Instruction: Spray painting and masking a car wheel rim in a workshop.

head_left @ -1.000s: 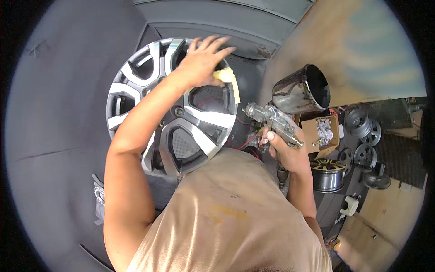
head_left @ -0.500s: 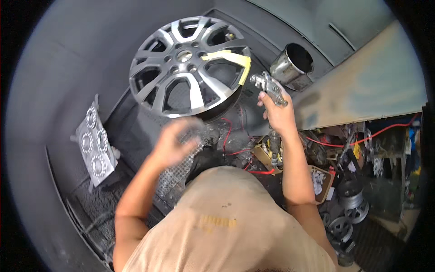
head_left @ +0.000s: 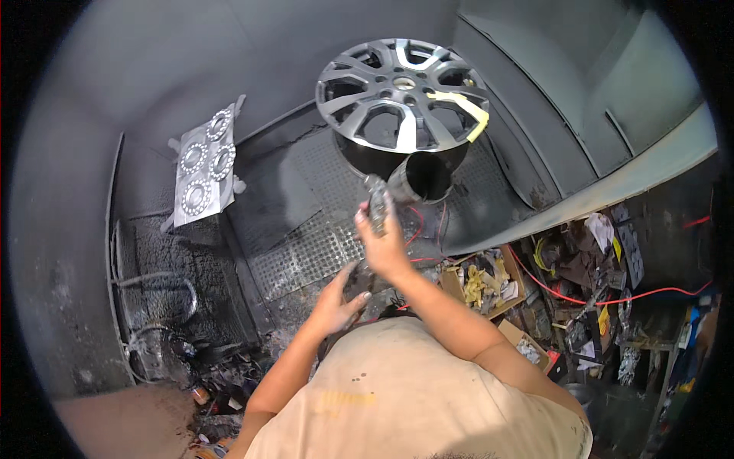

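Note:
My right hand (head_left: 386, 249) is wrapped round a spray gun (head_left: 377, 203), its metal body worn and paint-stained. A dark-mouthed metal cup (head_left: 419, 180) sits at the gun's front, in front of the wheel. Below the right hand, my left hand (head_left: 334, 304) is cupped with thumb and fingers apart. It is beside a dark fitting (head_left: 358, 281) under the gun; whether it touches this I cannot tell. Beyond the gun stands a grey and silver alloy wheel (head_left: 367, 120), with yellow masking tape (head_left: 475, 118) along one spoke opening.
At the left, a pale panel (head_left: 187, 206) carries several ring-shaped parts. Red hose (head_left: 566, 297) runs across the right side. Cardboard boxes (head_left: 505, 287) with crumpled material and cluttered shelving stand at the right. Grey booth walls (head_left: 267, 61) surround the textured floor mat (head_left: 306, 264).
The spray gun and my right hand have swung left and inward. My left hand is lower and closer to the right one. The view has shifted, so the wheel appears further right.

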`<state>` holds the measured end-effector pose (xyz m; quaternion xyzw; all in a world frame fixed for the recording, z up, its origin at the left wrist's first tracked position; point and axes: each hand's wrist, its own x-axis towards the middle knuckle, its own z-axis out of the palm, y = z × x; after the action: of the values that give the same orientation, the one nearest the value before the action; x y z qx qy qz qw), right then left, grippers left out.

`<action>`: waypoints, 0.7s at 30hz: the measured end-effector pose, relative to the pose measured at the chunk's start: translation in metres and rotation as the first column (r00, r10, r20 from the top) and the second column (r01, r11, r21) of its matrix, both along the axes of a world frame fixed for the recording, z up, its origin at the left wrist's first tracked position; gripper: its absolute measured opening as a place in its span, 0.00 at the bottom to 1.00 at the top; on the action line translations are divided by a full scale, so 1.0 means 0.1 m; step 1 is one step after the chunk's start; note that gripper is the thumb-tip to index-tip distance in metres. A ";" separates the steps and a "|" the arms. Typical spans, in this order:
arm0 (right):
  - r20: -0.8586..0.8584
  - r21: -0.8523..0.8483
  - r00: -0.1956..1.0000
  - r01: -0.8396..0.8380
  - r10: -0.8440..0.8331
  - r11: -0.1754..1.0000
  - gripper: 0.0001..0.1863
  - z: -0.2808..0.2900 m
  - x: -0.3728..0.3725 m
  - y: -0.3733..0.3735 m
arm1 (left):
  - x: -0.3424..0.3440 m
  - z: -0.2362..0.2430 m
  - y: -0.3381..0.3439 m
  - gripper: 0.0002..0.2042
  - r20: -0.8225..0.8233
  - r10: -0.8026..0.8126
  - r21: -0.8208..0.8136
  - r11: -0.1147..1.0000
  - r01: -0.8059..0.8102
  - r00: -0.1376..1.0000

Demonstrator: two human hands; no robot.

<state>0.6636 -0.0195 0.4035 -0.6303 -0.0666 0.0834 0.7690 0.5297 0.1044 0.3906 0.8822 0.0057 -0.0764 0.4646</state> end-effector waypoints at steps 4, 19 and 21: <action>-0.090 -0.061 0.987 -0.141 0.135 0.988 0.43 -0.34 -0.80 0.57 | -0.83 -0.35 0.19 0.34 -0.094 0.231 -0.147 0.959 -0.242 0.969; 0.098 -0.522 0.456 -0.733 0.885 0.436 0.46 -0.69 -3.52 1.42 | -4.20 -0.54 1.24 0.22 0.069 0.879 0.026 0.471 -0.882 0.472; -0.012 -0.509 0.399 -0.791 0.917 0.338 0.44 -0.67 -3.53 1.39 | -4.41 -0.50 1.49 0.20 -0.012 0.907 0.014 0.422 -0.906 0.422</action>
<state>0.3103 0.1198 0.3360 -0.6568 -0.4763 0.4016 0.4249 0.0887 0.2538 0.3408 0.7415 0.4833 0.1776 0.4302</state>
